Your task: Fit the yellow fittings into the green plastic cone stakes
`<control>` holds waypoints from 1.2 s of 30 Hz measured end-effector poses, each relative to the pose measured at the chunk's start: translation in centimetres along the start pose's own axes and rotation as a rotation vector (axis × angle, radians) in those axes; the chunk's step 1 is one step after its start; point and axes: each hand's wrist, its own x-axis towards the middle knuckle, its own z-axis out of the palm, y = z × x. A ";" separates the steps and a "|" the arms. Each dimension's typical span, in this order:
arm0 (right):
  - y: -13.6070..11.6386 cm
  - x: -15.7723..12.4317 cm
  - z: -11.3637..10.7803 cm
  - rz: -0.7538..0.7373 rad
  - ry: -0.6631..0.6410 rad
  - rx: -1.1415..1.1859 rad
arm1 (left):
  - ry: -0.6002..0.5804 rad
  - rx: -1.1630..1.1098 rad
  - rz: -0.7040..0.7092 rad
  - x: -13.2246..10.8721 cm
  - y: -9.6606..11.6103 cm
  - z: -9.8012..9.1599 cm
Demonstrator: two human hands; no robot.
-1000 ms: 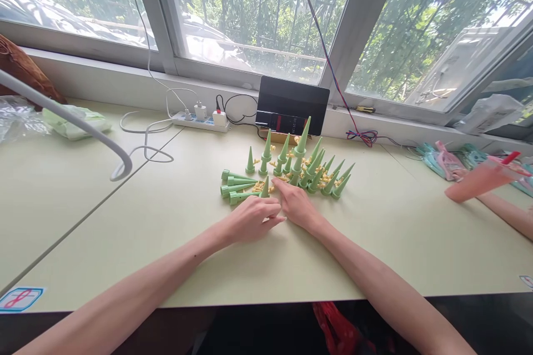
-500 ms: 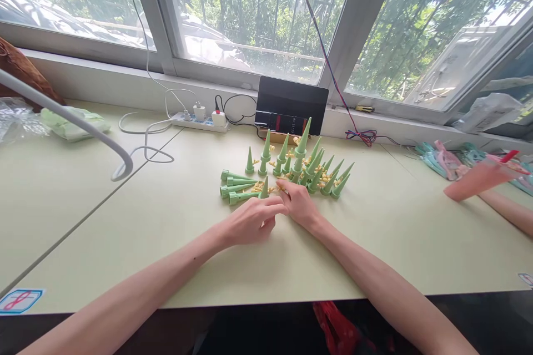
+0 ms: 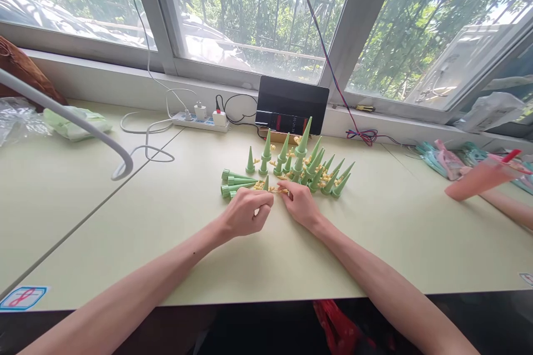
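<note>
Green cones with collared bases stand in a cluster (image 3: 298, 150) at the middle of the table, some stacked in pairs. Several more green cones (image 3: 237, 181) lie on their sides at the left, tips toward small yellow pieces (image 3: 260, 184). My left hand (image 3: 249, 212) is closed in front of the lying cones, near one upright cone; anything between its fingers is too small to make out. Close by on the right, my right hand (image 3: 300, 203) has thumb and forefinger together at a small yellow piece (image 3: 283, 191), in front of the standing cones.
Behind the cones a dark tablet (image 3: 291, 105) leans by the window. A power strip (image 3: 202, 122) with cables lies to its left. On the right are a pink drink cup (image 3: 478, 177), wrapped bundles and another person's arm (image 3: 510, 204). A white curved bar (image 3: 70, 116) crosses the left.
My left hand has moved left, away from my right hand, and now covers more of the lying cones. My right hand has barely moved.
</note>
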 end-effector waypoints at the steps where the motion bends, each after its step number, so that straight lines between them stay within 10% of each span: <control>1: 0.0 0.0 0.0 0.003 0.000 0.004 | 0.050 0.009 -0.016 0.0 0.0 0.0; 10: 0.0 -0.1 -0.1 0.036 0.010 -0.039 | 0.350 0.093 -0.259 0.1 -0.1 0.4; 36: -0.1 -0.5 -0.3 0.022 0.005 -0.053 | 0.047 0.089 -0.400 0.4 -0.6 0.4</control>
